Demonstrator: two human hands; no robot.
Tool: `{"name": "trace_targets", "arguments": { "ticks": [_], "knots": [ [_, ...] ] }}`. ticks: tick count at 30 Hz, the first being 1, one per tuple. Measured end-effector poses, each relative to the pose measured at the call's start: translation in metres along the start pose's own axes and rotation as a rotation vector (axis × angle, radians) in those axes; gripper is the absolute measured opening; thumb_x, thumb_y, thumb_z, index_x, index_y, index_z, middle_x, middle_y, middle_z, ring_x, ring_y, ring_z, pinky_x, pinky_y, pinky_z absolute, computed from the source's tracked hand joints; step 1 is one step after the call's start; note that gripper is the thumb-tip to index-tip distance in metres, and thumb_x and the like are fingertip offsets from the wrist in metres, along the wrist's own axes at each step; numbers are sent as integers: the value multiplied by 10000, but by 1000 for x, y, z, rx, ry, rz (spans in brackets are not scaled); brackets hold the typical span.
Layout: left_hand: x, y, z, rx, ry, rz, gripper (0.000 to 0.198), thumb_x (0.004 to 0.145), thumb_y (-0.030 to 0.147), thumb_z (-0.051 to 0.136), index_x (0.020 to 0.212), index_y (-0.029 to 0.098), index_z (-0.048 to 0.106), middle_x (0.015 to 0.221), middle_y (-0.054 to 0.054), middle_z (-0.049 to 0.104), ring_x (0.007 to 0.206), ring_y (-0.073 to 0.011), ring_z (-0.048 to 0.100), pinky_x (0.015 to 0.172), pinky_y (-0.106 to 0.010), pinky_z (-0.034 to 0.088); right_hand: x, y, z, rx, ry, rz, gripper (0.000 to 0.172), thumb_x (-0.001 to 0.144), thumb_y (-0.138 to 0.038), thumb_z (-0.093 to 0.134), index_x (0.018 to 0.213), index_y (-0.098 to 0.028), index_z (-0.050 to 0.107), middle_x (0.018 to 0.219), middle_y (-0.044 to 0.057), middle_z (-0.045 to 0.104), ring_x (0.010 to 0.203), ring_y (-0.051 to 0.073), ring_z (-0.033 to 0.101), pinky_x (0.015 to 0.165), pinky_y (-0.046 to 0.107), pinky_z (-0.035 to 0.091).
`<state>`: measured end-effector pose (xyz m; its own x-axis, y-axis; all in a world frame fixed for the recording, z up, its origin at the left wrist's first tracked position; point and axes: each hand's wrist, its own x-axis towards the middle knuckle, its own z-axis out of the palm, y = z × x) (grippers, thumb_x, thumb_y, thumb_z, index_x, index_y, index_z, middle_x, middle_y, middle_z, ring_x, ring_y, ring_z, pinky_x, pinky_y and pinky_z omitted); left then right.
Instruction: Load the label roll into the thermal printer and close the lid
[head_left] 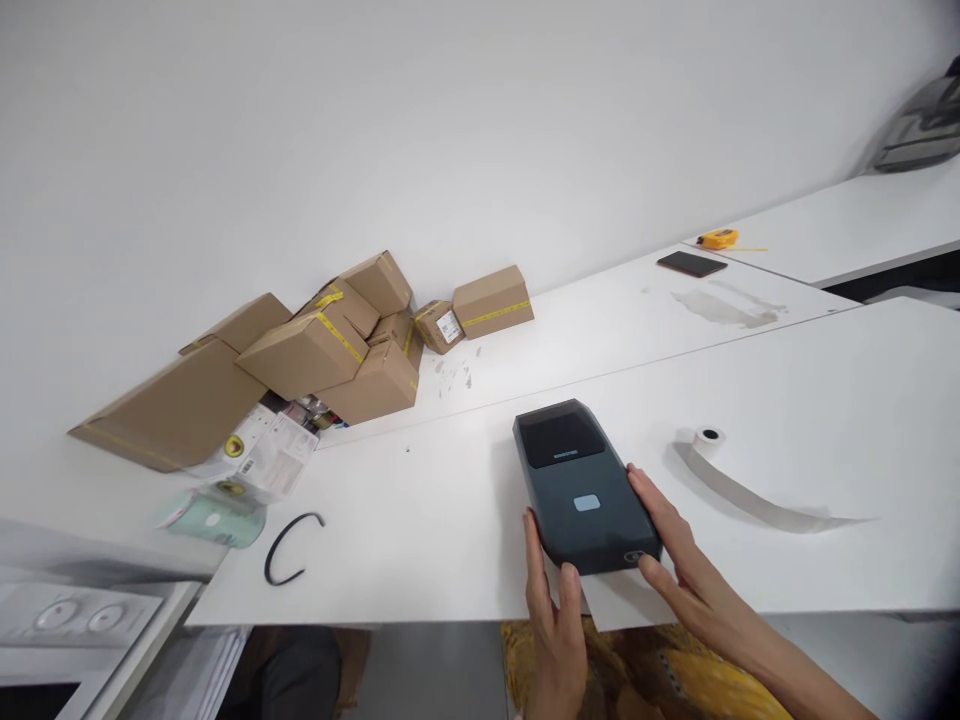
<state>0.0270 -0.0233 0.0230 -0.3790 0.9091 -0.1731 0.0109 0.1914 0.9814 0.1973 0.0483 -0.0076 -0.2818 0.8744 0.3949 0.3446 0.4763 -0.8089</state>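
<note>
A dark grey label printer (pixel 577 485) lies flat on the white table (pixel 825 400), close to its near edge. My left hand (pixel 553 620) holds its near left corner, fingers up along the left side and thumb at the front edge. My right hand (pixel 679 560) lies along its right side, fingers stretched against the casing and thumb at the near right corner. A strip of white paper (pixel 622 600) juts out from under the printer's near end, between my two hands.
A small white paper roll (pixel 709 437) with an unrolled strip (pixel 757 495) lies right of the printer. Several cardboard boxes (pixel 337 345) are piled at the far left against the wall. A black curved cable (pixel 289 548) lies left. A phone (pixel 691 263) and yellow tape measure (pixel 718 238) sit farther back.
</note>
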Motion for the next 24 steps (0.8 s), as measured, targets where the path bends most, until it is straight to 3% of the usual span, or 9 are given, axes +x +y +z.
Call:
{"name": "trace_targets", "arguments": {
  "ticks": [4,5,7,10,12,14,20,24],
  "knots": [
    [3,-3,-6,13,1,36,753,941,634,491,1577,260,339,1693,0,213,1568,-226,169,1262,-325,221,2,-42,1,62,-182,-139,721,975,-628,416,1615,-391,183,1682,4,240,1533,364,227,1234,622,218],
    [4,-3,-7,14,0,37,739,949,636,471,1575,263,344,1693,1,214,1569,-223,165,1267,-335,208,2,-50,1,114,-191,-126,727,981,-618,409,1621,-372,167,1676,10,259,1524,351,259,1229,596,258],
    [4,-3,-8,4,3,42,725,960,640,440,1571,258,354,1694,-1,212,1571,-219,153,1271,-340,197,0,-57,-2,216,-68,-52,666,1005,-558,389,1613,-353,209,1659,16,306,1510,322,309,1203,539,353],
    [2,-1,-5,-22,-11,16,733,962,627,447,1586,264,319,1699,0,192,1572,-222,148,1262,-330,227,0,-43,-9,212,222,148,557,1004,-533,403,1542,-393,364,1625,-7,379,1514,329,299,1206,562,340],
    [1,0,-2,-22,-29,-3,753,961,603,478,1600,262,275,1702,-2,175,1573,-224,144,1259,-324,233,0,-25,-10,179,233,317,552,994,-569,401,1525,-419,390,1625,-23,376,1520,341,280,1214,598,305],
    [0,0,1,-11,-37,17,777,958,582,505,1607,238,253,1706,-13,160,1574,-227,135,1260,-313,221,-2,-9,-6,197,148,414,576,997,-597,366,1541,-407,371,1635,-19,359,1518,334,288,1222,605,285],
    [4,-7,7,36,-5,131,772,977,576,461,1613,206,230,1710,-31,143,1574,-226,135,1262,-300,213,-12,6,12,155,88,342,612,1019,-562,342,1593,-368,257,1665,16,297,1524,309,281,1219,588,303],
    [7,-8,7,65,40,217,744,987,590,415,1608,219,246,1707,-43,153,1573,-244,132,1268,-342,220,-8,3,5,10,98,214,585,1035,-503,347,1595,-386,227,1664,34,298,1519,332,284,1195,620,317]
  ]
}}
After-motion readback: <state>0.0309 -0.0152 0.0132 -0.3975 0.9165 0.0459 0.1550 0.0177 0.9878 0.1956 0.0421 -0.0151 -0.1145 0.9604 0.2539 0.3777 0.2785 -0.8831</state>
